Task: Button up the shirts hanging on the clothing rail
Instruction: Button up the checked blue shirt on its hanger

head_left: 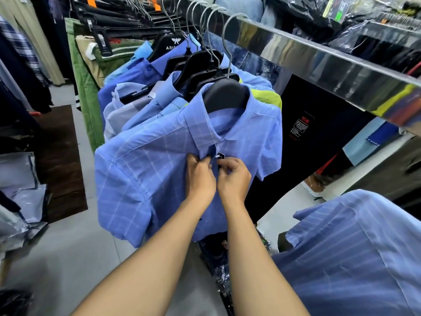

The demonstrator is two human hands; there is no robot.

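Both hands at front of blue checked shirt (145, 169) – left hand (200, 176) & right hand (234, 176) fingers curled, pinching placket just below collar – dark tag (220, 156) right above fingertips.

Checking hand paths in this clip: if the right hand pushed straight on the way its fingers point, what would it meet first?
Probably the left hand: the right hand pinches the blue checked shirt at its placket, fingers aimed left toward it. Depth is unclear.

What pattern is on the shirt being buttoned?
Blue with pale windowpane checks, on the shirt; head view.
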